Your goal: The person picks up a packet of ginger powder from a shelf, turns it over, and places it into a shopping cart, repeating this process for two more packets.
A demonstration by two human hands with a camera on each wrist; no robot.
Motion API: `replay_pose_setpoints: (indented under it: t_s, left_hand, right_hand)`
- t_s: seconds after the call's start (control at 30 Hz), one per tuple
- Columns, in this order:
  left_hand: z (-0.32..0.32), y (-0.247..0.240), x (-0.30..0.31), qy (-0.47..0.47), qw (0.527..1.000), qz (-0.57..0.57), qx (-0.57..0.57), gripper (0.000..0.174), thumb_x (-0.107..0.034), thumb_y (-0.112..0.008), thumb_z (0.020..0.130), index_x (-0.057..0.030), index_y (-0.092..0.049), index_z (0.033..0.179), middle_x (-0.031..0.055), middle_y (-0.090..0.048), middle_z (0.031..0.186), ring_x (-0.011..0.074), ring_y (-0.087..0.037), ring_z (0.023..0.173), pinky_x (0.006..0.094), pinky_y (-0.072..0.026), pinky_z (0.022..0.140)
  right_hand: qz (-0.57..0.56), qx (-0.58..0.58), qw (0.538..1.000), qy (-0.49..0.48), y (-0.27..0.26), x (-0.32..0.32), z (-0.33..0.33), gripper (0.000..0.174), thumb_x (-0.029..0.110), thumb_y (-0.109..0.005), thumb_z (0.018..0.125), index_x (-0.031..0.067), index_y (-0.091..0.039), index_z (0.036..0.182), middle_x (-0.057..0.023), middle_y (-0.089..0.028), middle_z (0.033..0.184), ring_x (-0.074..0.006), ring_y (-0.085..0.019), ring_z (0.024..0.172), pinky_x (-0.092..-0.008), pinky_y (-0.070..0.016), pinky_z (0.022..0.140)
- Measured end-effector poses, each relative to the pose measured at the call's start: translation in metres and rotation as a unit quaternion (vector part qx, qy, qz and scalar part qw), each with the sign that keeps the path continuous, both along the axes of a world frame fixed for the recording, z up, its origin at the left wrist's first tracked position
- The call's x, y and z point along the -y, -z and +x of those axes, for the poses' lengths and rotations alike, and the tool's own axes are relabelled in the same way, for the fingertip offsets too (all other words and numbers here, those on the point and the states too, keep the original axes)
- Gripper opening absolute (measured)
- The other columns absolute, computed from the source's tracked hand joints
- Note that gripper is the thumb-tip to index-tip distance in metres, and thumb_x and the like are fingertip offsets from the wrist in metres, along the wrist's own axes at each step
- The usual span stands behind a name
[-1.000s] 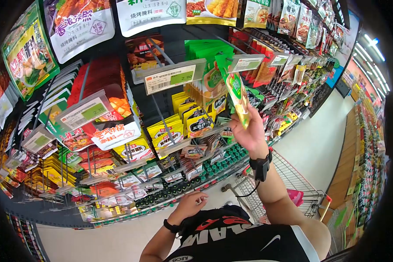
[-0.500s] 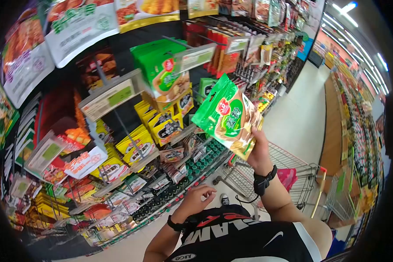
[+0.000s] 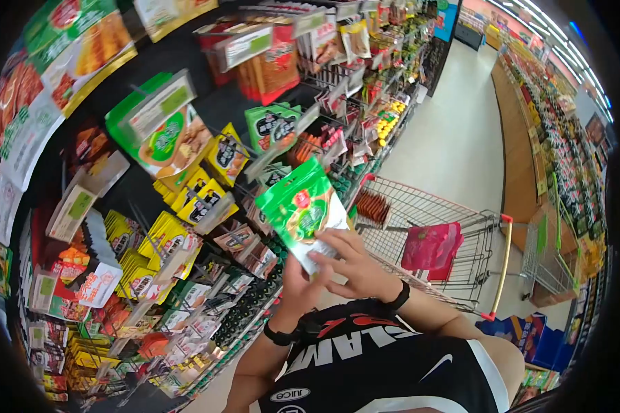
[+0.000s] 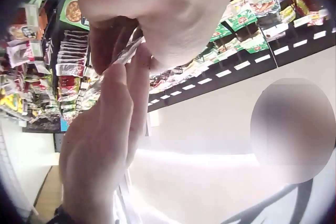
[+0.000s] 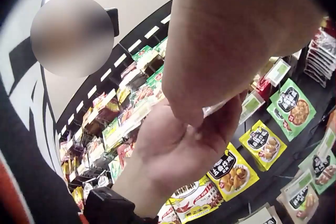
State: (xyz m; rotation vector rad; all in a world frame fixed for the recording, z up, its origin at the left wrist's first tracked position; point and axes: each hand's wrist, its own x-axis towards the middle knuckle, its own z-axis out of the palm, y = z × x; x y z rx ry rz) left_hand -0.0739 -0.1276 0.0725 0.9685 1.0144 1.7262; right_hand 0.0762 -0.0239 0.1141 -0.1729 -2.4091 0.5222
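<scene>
A flat green-and-white food pouch (image 3: 300, 210) with a round red logo is held tilted in front of the chest. My left hand (image 3: 297, 283) grips its lower corner from the left. From the right, my right hand (image 3: 357, 263) has its fingers across the lower front of the pouch. In the left wrist view, the right hand (image 4: 105, 134) pinches the pouch's thin silvery edge (image 4: 128, 50), close to the left hand (image 4: 157, 11). The right wrist view has the left hand (image 5: 176, 148) under the right hand (image 5: 220, 50), with most of the pouch hidden.
Shelf hooks on the left carry a matching green pouch (image 3: 169, 141), yellow packets (image 3: 165, 237) and price tags (image 3: 160, 107). A wire shopping cart (image 3: 420, 199) stands at the right, with a pink bag (image 3: 430, 248) and reddish-brown packets (image 3: 372, 206) inside. An aisle floor (image 3: 448, 131) runs beyond.
The right hand has brought the pouch from the shelf hooks down toward the chest. The left hand has risen from the waist and taken hold of it. The view has turned right, toward the cart.
</scene>
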Motion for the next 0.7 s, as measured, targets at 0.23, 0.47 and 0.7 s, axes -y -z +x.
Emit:
replay_pose_setpoints:
  t_s: [0.23, 0.47, 0.7]
  left_hand:
    - [0.032, -0.001, -0.035, -0.081, 0.984, -0.05, -0.151, 0.032, -0.015, -0.068, 0.098, 0.0051, -0.062, 0.122, 0.0131, -0.07, 0.119, 0.0185, -0.066, 0.106, 0.033, -0.0506, 0.092]
    - [0.074, -0.008, -0.06, -0.041, 0.99, -0.058, -0.124, 0.033, -0.015, -0.068, 0.098, 0.0066, -0.061, 0.123, 0.0121, -0.069, 0.119, 0.0165, -0.064, 0.107, 0.0325, -0.0497, 0.094]
    - [0.103, 0.002, -0.084, 0.031, 0.993, -0.099, -0.052, 0.035, -0.013, -0.065, 0.1, 0.0058, -0.056, 0.129, 0.0109, -0.067, 0.122, 0.0144, -0.063, 0.108, 0.0316, -0.0504, 0.094]
  right_hand:
    - [-0.107, -0.135, 0.985, 0.019, 0.036, -0.046, 0.07, 0.033, 0.012, -0.076, 0.081, 0.0023, -0.063, 0.11, -0.0154, -0.06, 0.125, -0.0307, -0.058, 0.118, -0.0431, -0.0461, 0.1]
    - [-0.601, -0.116, 0.79, -0.038, 0.059, -0.072, 0.118, 0.039, 0.015, -0.072, 0.095, -0.0032, -0.056, 0.126, -0.0067, -0.065, 0.115, -0.0157, -0.061, 0.107, -0.0301, -0.0494, 0.091]
    - [-0.623, -0.103, 0.774, -0.054, 0.066, -0.076, 0.157, 0.029, 0.023, -0.062, 0.104, -0.004, -0.066, 0.113, -0.0069, -0.071, 0.099, -0.0106, -0.065, 0.082, -0.0285, -0.0572, 0.071]
